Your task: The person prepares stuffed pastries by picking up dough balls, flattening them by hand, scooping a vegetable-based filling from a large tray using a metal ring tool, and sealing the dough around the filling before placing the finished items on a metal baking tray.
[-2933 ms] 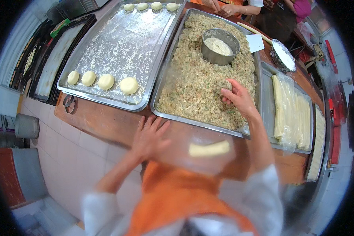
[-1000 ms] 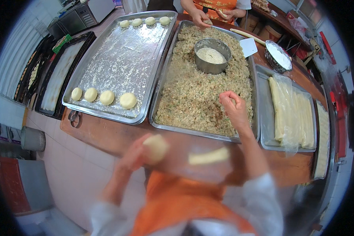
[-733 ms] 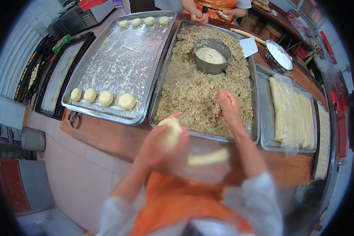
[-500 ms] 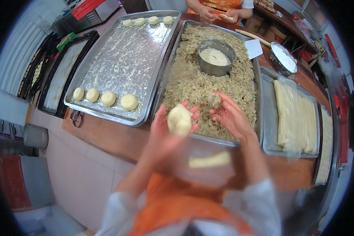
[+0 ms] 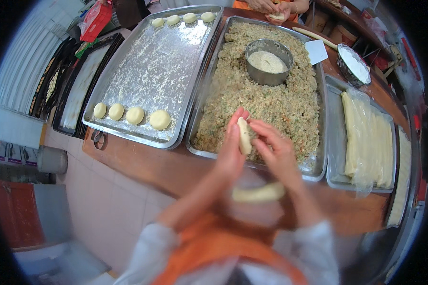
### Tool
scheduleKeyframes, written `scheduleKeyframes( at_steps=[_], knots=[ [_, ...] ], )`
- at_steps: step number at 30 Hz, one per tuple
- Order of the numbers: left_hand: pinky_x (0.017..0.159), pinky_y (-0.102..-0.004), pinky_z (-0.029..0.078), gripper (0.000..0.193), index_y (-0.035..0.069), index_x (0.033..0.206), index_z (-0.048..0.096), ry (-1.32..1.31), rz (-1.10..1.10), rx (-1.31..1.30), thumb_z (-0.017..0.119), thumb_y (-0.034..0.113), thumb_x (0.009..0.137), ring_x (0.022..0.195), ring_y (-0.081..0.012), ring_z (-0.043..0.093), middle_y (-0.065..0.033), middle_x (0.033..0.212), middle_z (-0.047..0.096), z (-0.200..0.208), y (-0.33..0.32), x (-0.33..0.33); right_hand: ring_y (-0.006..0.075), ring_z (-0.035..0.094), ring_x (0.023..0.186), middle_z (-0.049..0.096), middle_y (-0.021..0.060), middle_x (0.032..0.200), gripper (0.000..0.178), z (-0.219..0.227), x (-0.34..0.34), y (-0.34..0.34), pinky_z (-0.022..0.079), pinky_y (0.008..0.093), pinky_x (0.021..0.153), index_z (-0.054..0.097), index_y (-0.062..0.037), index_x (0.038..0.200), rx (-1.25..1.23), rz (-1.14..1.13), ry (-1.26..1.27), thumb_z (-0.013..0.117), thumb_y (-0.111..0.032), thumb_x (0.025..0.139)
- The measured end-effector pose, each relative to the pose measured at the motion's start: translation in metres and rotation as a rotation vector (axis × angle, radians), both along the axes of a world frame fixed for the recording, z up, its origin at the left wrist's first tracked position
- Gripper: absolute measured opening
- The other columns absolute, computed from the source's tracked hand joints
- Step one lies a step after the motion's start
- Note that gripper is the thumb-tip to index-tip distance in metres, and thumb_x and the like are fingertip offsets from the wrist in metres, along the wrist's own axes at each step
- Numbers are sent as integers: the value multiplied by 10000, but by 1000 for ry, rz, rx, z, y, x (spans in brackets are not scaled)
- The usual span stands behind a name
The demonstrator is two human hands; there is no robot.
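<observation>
A flat piece of pale dough (image 5: 244,135) stands on edge between my two hands, over the near rim of the filling tray (image 5: 199,142). My left hand (image 5: 230,151) cups it from the left. My right hand (image 5: 276,148) pinches it from the right with thumb and fingers. The tray holds a heap of crumbly greenish-brown filling (image 5: 266,99). A round metal bowl (image 5: 268,61) with white stuffing sits sunk in that filling.
A floured metal tray (image 5: 176,137) on the left carries a row of filled dough balls (image 5: 160,119) near me and another row (image 5: 180,19) at the far end. Dough strips under plastic (image 5: 368,135) lie in a tray at right. Another person's hands (image 5: 273,7) work dough across the table.
My left hand has lifted the dough piece from waist height to the filling tray. My right hand left the filling and closed onto the dough, which is now turned edge-on.
</observation>
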State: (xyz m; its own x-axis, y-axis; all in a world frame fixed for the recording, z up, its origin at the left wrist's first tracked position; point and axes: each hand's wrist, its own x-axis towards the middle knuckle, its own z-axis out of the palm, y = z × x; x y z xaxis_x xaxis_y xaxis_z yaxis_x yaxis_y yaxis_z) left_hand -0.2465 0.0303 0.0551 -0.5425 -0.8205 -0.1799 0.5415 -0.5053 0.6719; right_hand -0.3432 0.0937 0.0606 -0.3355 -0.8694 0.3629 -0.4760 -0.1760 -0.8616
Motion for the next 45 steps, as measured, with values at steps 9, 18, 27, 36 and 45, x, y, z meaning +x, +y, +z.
scheduleKeyframes(
  at_steps=[9, 18, 27, 36, 45],
  knots=[
    [908, -301, 380, 465, -1, 1243, 401, -265, -100, -398, 468, 295, 891, 1050, -184, 493, -124, 1147, 519, -3, -22, 4, 152, 545, 972, 556, 93, 1057, 302, 4, 15, 8, 456, 245, 758, 569, 0, 1055, 45, 40, -421, 578, 38, 756],
    [865, -293, 398, 297, -19, 989, 586, -108, 67, -339, 436, 227, 918, 984, -169, 519, -132, 1067, 568, 8, -10, 6, 228, 603, 784, 584, 138, 977, 243, -1, 29, 4, 488, 278, 647, 584, 0, 991, -154, -166, 67, 612, 22, 750],
    [669, -254, 445, 239, 35, 780, 541, 14, 171, -24, 495, 239, 897, 722, -126, 537, -66, 816, 585, 23, -12, 3, 266, 596, 770, 584, 130, 929, 267, 2, 30, 2, 492, 314, 639, 596, -16, 968, -267, -198, 315, 621, 48, 710],
    [791, -266, 412, 250, 18, 968, 546, -447, 519, -871, 417, 229, 929, 864, -153, 532, -107, 957, 565, -22, -3, -4, 153, 583, 796, 577, 67, 910, 235, -1, 29, 8, 482, 259, 647, 595, -15, 969, -113, -86, -265, 601, 46, 742],
    [825, -308, 415, 277, 27, 940, 520, 75, 253, -226, 356, 249, 936, 903, -171, 517, -109, 978, 545, 12, 10, 7, 270, 595, 804, 578, 152, 933, 206, 19, 44, 8, 486, 310, 690, 601, -17, 932, -161, -229, 185, 642, -5, 731]
  ],
)
